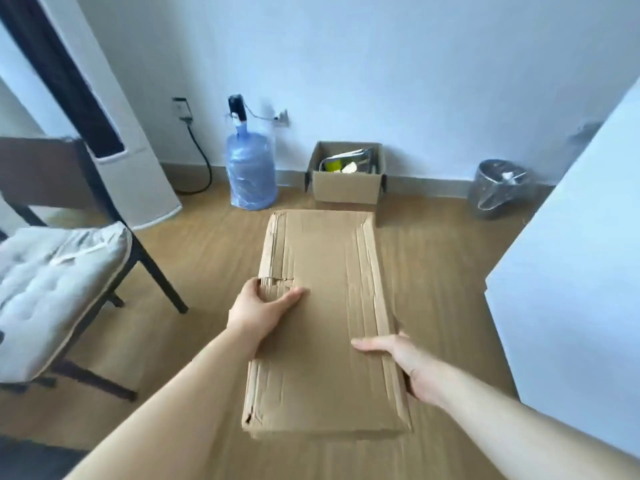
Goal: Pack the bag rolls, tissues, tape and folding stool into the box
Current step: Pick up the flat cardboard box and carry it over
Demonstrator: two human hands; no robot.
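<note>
A flattened cardboard box (325,320) lies lengthwise over the wooden floor (440,271), not yet opened, so nothing can go in it; it appears held just above the boards, probably to be unfolded. The left hand (263,306) clamps its left edge, thumb on top and fingers curled under. The right hand (401,362) grips the right edge the same way, nearer the person. No bag rolls, tissues, tape or stool can be made out; a small open box (346,187) by the wall holds unclear items.
</note>
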